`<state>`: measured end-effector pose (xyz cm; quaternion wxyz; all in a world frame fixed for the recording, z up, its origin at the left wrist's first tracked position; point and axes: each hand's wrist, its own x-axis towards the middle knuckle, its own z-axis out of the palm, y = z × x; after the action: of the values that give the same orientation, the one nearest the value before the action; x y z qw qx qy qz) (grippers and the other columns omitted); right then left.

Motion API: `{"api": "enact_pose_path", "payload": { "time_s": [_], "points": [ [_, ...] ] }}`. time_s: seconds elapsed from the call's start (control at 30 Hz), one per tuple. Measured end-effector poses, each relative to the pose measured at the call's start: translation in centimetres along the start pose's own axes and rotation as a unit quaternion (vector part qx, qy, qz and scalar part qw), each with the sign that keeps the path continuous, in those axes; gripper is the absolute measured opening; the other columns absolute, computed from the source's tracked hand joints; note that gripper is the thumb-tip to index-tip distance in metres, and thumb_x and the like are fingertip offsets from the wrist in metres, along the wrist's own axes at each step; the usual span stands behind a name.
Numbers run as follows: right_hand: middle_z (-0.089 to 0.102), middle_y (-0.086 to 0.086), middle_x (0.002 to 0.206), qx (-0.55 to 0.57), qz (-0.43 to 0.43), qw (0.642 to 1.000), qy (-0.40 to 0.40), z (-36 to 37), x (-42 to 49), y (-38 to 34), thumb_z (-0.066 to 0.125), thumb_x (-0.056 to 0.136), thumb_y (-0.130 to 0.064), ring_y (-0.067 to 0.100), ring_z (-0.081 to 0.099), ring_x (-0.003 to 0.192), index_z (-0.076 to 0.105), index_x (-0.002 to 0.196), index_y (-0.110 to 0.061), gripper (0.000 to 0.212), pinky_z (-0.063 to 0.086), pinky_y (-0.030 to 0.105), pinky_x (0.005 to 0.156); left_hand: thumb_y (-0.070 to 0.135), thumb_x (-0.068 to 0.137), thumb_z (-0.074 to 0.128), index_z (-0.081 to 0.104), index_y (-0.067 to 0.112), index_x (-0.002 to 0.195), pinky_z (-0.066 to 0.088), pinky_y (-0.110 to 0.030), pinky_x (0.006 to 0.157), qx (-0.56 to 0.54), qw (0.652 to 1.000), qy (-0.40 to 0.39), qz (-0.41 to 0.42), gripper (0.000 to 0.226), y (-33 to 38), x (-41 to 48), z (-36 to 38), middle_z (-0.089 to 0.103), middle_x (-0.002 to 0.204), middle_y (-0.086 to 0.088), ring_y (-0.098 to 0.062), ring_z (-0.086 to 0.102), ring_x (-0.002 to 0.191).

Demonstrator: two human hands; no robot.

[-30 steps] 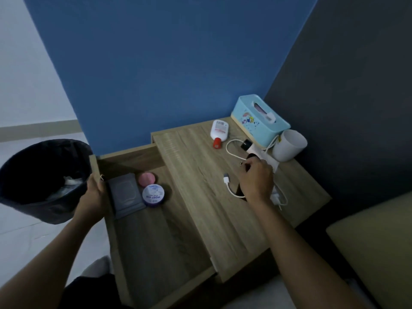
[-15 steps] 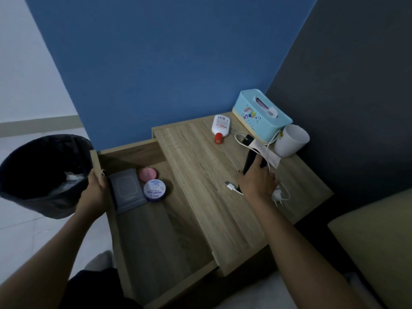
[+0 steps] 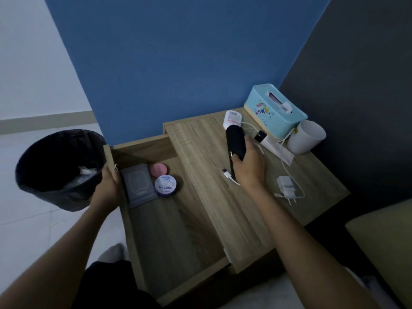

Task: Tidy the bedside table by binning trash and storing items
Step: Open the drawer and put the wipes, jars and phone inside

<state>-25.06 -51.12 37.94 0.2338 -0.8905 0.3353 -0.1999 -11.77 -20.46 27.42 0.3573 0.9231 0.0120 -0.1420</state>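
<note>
Black and oblong, a case is lifted off the wooden bench in the right hand, whose grip is closed around its lower end; what kind of case it is cannot be made out in the dim light. Just below that grip, one end of a white cable shows at the wrist, the rest of its run partly hidden behind the hand. To the right of the grip lie one white charger plug and one white tube with a black cap; beyond the case, one white bottle is half covered by it. Farther back and right stand one light-blue tissue box and one white cup.

Left of the right hand, the open drawer holds three things: one grey wipes pack, one pink round lid and one purple-rimmed tin. The left hand is clamped on the drawer's left wall, fingers inside, thumb side hidden. Just left of that grip stands one black-lined bin with pale crumpled trash inside, its contents hard to read. A yellowish cushion edge is cut off at the lower right.
</note>
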Motion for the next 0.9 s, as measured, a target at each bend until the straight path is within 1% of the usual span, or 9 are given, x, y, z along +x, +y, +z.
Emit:
{"api": "enact_pose_path", "payload": {
  "time_s": [0.1,0.17,0.23,0.33,0.47,0.57,0.7,0.77,0.9],
  "points": [
    [0.061,0.004,0.128,0.145,0.025,0.988,-0.041,-0.5,0.4,-2.2,0.062,0.087,-0.013,0.022,0.058,0.113,0.044,0.14,-0.019,0.056,0.048,0.028,0.087,0.07,0.086,0.011,0.015,0.03,0.142,0.048,-0.063,0.089,-0.005,1.0,0.001,-0.002,0.069,0.2,-0.1,0.0,0.056,0.119,-0.034,-0.051,0.06,0.1],
    [0.063,-0.001,0.121,0.191,0.011,0.98,-0.052,-0.5,0.1,-3.5,0.061,0.086,-0.015,0.015,0.06,0.105,0.049,0.135,-0.02,0.051,0.048,0.021,0.077,0.071,0.084,0.011,0.015,0.03,0.141,0.048,-0.063,0.088,-0.014,1.0,-0.005,-0.002,0.071,0.1,0.0,0.1,0.058,0.116,-0.033,-0.05,0.061,0.098],
    [0.064,-0.005,0.119,0.216,-0.002,0.974,-0.065,0.0,-0.7,-4.8,0.062,0.085,-0.02,0.011,0.06,0.104,0.051,0.133,-0.022,0.049,0.05,0.027,0.083,0.074,0.081,0.01,0.014,0.031,0.141,0.049,-0.063,0.088,-0.018,1.0,-0.006,-0.009,0.074,-0.1,0.3,0.1,0.059,0.115,-0.032,-0.049,0.061,0.098],
    [0.062,-0.008,0.127,0.244,-0.001,0.964,-0.107,1.6,-3.1,-6.6,0.063,0.085,-0.023,0.009,0.058,0.112,0.047,0.139,-0.023,0.056,0.045,0.024,0.088,0.074,0.082,0.01,0.011,0.033,0.142,0.049,-0.063,0.088,-0.011,1.0,-0.009,-0.007,0.073,-0.2,0.5,0.2,0.058,0.118,-0.032,-0.049,0.061,0.1],
    [0.057,0.001,0.137,0.212,-0.01,0.96,-0.182,5.0,-8.1,-7.7,0.061,0.087,-0.022,0.017,0.055,0.121,0.037,0.146,-0.022,0.063,0.044,0.024,0.093,0.078,0.078,0.009,0.007,0.037,0.143,0.048,-0.063,0.089,-0.021,1.0,-0.014,-0.01,0.077,-0.2,0.6,0.2,0.057,0.12,-0.032,-0.049,0.061,0.101],
    [0.051,0.003,0.14,0.151,-0.017,0.954,-0.257,8.3,-12.3,-7.4,0.058,0.091,-0.028,0.02,0.053,0.122,0.028,0.149,-0.026,0.065,0.043,0.025,0.094,0.073,0.083,0.01,0.005,0.033,0.145,0.049,-0.061,0.089,-0.027,0.999,-0.021,-0.008,0.074,0.5,0.1,0.1,0.057,0.121,-0.033,-0.048,0.061,0.102],
    [0.051,0.004,0.139,0.114,-0.014,0.944,-0.309,13.3,-16.2,-6.9,0.056,0.09,-0.024,0.024,0.048,0.128,0.037,0.142,-0.024,0.056,0.04,0.04,0.107,0.068,0.088,0.011,0.006,0.03,0.148,0.044,-0.061,0.096,-0.031,0.999,-0.012,-0.008,0.072,0.7,-0.3,0.0,0.051,0.132,-0.032,-0.05,0.055,0.113],
    [0.055,0.006,0.137,0.111,-0.02,0.94,-0.323,15.0,-17.4,-6.7,0.053,0.09,-0.021,0.027,0.05,0.126,0.043,0.138,-0.02,0.049,0.041,0.038,0.105,0.061,0.093,0.014,0.005,0.028,0.15,0.042,-0.06,0.099,-0.031,0.999,-0.011,-0.014,0.066,0.7,-0.2,0.0,0.048,0.135,-0.032,-0.05,0.052,0.117],
    [0.055,0.012,0.136,0.074,-0.052,0.951,-0.297,17.1,-17.9,-6.2,0.047,0.094,-0.019,0.03,0.052,0.123,0.04,0.142,-0.015,0.048,0.041,0.037,0.103,0.054,0.097,0.017,0.007,0.026,0.151,0.041,-0.056,0.1,-0.037,0.999,-0.007,-0.018,0.061,0.8,-0.1,0.2,0.048,0.135,-0.031,-0.049,0.051,0.118]
  ]
}}
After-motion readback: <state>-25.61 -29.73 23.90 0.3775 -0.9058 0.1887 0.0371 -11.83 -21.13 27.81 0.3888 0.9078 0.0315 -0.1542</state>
